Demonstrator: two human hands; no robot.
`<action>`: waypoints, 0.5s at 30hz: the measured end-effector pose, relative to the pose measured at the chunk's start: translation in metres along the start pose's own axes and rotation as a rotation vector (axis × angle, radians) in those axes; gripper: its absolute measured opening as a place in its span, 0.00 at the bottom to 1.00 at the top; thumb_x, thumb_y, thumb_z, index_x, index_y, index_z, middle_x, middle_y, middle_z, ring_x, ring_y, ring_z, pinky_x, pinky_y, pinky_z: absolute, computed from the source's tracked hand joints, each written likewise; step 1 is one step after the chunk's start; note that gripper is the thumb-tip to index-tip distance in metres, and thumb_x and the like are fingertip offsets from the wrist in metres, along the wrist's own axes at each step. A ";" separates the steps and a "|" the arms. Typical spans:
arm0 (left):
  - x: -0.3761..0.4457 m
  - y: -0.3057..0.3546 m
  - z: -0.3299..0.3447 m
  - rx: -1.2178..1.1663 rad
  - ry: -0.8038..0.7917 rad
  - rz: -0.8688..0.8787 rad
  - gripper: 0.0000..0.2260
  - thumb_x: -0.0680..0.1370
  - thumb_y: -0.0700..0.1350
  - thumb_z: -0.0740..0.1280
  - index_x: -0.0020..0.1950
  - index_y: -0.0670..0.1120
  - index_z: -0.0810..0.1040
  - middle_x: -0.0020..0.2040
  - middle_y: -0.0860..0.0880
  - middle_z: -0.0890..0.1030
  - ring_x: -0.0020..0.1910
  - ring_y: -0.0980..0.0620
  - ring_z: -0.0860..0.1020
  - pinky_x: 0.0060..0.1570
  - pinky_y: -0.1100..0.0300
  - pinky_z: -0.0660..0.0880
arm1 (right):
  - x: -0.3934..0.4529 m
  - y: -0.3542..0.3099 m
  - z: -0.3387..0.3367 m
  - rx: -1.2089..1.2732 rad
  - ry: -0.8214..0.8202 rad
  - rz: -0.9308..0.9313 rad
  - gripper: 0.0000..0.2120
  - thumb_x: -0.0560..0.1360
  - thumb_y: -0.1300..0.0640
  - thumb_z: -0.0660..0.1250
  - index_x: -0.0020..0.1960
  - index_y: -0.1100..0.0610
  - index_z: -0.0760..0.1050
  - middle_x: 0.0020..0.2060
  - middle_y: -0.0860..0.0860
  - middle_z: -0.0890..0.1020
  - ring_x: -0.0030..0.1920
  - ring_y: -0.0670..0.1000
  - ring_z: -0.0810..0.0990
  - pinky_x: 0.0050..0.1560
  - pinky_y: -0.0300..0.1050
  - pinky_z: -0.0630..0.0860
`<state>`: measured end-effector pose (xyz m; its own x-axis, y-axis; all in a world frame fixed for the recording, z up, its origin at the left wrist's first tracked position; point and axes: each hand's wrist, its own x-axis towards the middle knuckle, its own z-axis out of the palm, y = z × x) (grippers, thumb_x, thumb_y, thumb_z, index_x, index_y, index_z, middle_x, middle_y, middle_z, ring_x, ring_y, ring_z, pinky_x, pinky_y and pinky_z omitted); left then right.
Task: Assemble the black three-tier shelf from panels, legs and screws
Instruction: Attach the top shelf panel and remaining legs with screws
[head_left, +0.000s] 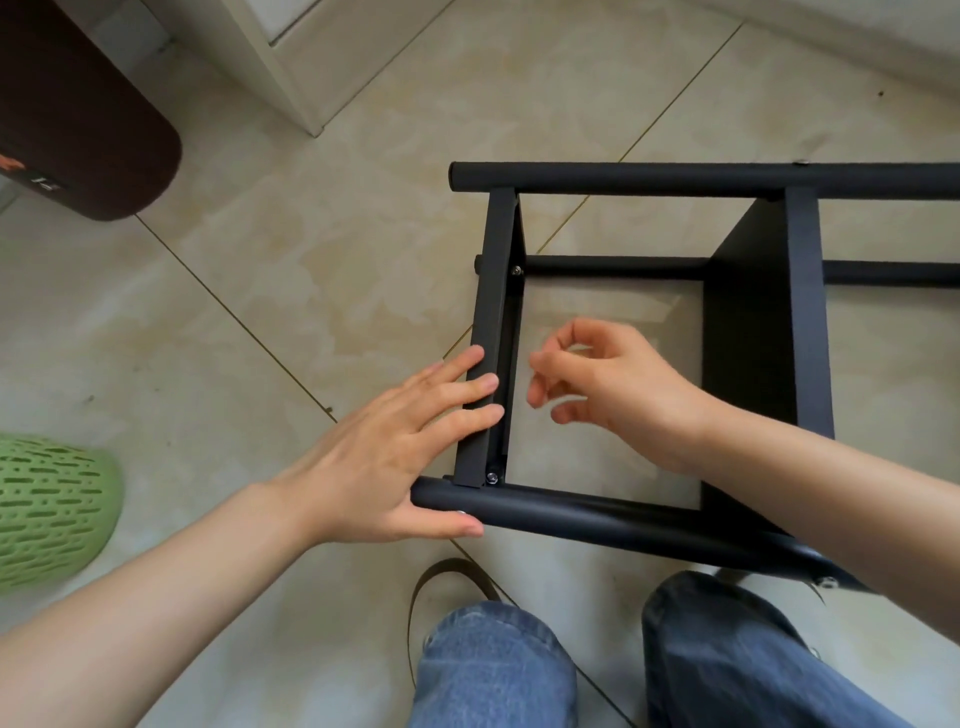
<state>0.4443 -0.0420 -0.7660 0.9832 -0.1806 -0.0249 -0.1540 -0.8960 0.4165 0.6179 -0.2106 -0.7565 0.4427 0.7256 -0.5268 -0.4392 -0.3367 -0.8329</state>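
1. The left hand (410, 436) lies flat with its fingers straight across the end panel (485, 343) at about 9 o'clock of the frame, its thumb under the near leg (571, 512), steadying it.
2. The right hand (602, 384) hovers inside the bay with its fingertips drawn loosely together; whether they pinch a screw I cannot tell, it is blurred.
3. The shelf (753, 322) lies on its side on the tiled floor (260, 270), just ahead of the person's knees (493, 665).
4. Judging by this, assembly is well along: two panels sit between the legs, with screws seated at the end panel's near corner (491, 475) and far corner (516, 269). The rest runs out of view.
5. Its long axis runs from 9 to 3 o'clock, the leg ends pointing toward 9.
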 end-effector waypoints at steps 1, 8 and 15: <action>0.001 -0.001 0.000 -0.015 0.002 0.010 0.36 0.74 0.66 0.69 0.73 0.44 0.71 0.76 0.46 0.67 0.81 0.46 0.56 0.77 0.54 0.58 | 0.001 0.005 -0.002 -0.004 -0.027 0.116 0.03 0.80 0.61 0.65 0.48 0.60 0.72 0.32 0.54 0.82 0.35 0.50 0.80 0.35 0.40 0.76; 0.002 0.000 0.001 -0.051 0.008 0.008 0.37 0.73 0.65 0.71 0.74 0.46 0.66 0.77 0.48 0.66 0.81 0.47 0.56 0.75 0.54 0.63 | 0.010 0.032 0.016 -0.268 -0.365 0.323 0.11 0.81 0.62 0.62 0.45 0.56 0.81 0.32 0.51 0.81 0.31 0.44 0.78 0.36 0.37 0.73; 0.005 -0.002 -0.003 -0.001 0.012 0.034 0.41 0.72 0.66 0.72 0.76 0.43 0.68 0.76 0.47 0.67 0.80 0.46 0.58 0.77 0.50 0.60 | 0.011 0.044 0.027 -0.288 -0.468 0.259 0.22 0.78 0.64 0.64 0.27 0.51 0.78 0.24 0.43 0.77 0.25 0.39 0.73 0.30 0.31 0.69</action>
<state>0.4496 -0.0396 -0.7646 0.9786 -0.2058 0.0003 -0.1871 -0.8892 0.4175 0.5821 -0.2010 -0.7941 -0.0698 0.7630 -0.6426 -0.2287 -0.6393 -0.7342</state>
